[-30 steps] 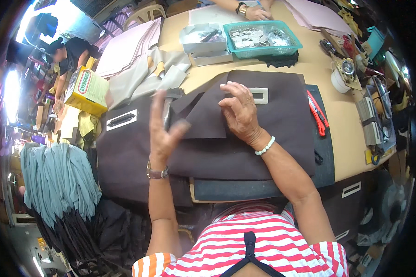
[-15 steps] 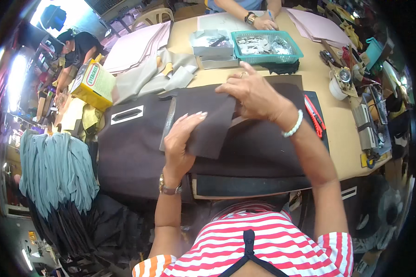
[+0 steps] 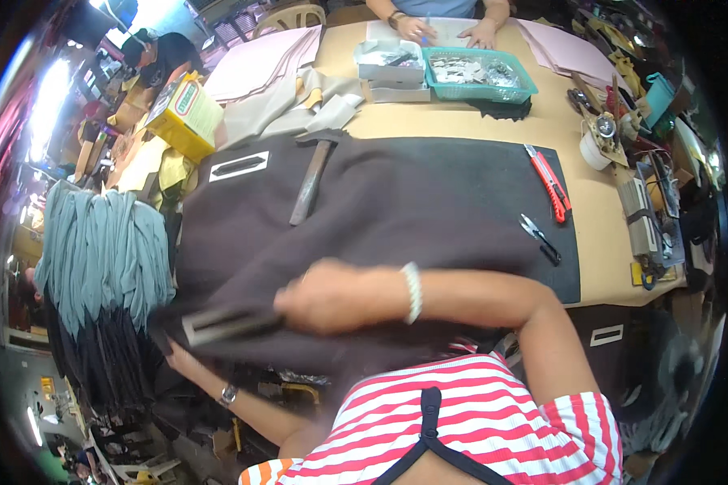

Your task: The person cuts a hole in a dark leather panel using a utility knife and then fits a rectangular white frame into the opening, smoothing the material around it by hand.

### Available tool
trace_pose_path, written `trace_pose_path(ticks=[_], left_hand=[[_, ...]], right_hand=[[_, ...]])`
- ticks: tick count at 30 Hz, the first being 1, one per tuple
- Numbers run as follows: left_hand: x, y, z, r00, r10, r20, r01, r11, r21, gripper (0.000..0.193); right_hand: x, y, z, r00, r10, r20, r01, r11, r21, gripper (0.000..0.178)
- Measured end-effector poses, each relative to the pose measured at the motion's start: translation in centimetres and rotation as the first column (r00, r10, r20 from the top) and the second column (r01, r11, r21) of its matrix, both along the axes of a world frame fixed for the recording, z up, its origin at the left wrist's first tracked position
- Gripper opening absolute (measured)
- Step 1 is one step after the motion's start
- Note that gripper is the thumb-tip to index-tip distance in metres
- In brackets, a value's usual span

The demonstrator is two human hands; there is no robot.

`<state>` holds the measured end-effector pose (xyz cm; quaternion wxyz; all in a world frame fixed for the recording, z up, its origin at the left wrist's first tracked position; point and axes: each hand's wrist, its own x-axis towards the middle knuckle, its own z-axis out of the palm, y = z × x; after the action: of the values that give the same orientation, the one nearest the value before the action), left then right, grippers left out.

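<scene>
A large dark brown cloth spreads over the table and hangs past its near edge toward me. At its lower left corner my left hand is closed on the edge, its fingers partly hidden by the cloth. My right hand reaches across my front, curled and blurred, with its fingers closed on the cloth. Beside those fingers is a smeared pale-framed slot patch. Another white-framed patch with a dark slot lies flat at the far left of the cloth. A hammer rests on the cloth near it.
On the right, a red cutter and thread snips lie on a black mat. A teal basket and boxes stand at the back. Another person's hands work beyond. Grey-blue cloth pieces hang left.
Both hands have moved down and left, away from the folded-up flap. The cloth has been drawn toward me at lower left, and the hammer and the snips now show.
</scene>
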<state>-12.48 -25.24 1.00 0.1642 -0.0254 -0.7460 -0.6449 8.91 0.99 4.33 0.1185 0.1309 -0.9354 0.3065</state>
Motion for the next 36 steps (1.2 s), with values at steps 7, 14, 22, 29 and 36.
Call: trace_pose_path(ticks=[7, 14, 22, 29, 36], left_hand=[[-9.9, -23.7, 3.3, 0.725, 0.630, -0.277, -0.550, 0.288, -0.784, 0.035], [-19.0, -3.8, 15.7, 0.507, -0.317, -0.802, -0.729, 0.338, -0.595, 0.037], [-6.3, 36.1, 1.1, 0.405, -0.665, -0.627, 0.089, 0.711, -0.697, 0.023], [10.6, 40.5, 1.3, 0.282, -0.886, -0.369, 0.598, 0.463, -0.654, 0.050], [22.7, 26.5, -0.9, -0.058, -0.982, 0.180, 0.479, -0.185, -0.858, 0.073]], right_hand=[[1.1, -11.6, 6.3, 0.748, 0.627, -0.218, -0.661, 0.668, -0.343, 0.029], [5.5, -1.7, 5.6, 0.935, -0.161, -0.317, -0.007, 0.884, -0.468, 0.023], [17.4, 6.9, -5.4, 0.460, -0.883, -0.093, 0.876, 0.469, -0.112, 0.011], [21.4, 8.1, -6.0, 0.187, -0.981, -0.049, 0.982, 0.187, -0.002, 0.013], [22.5, 8.4, -5.7, 0.068, -0.991, -0.113, 0.998, 0.067, 0.014, 0.012]])
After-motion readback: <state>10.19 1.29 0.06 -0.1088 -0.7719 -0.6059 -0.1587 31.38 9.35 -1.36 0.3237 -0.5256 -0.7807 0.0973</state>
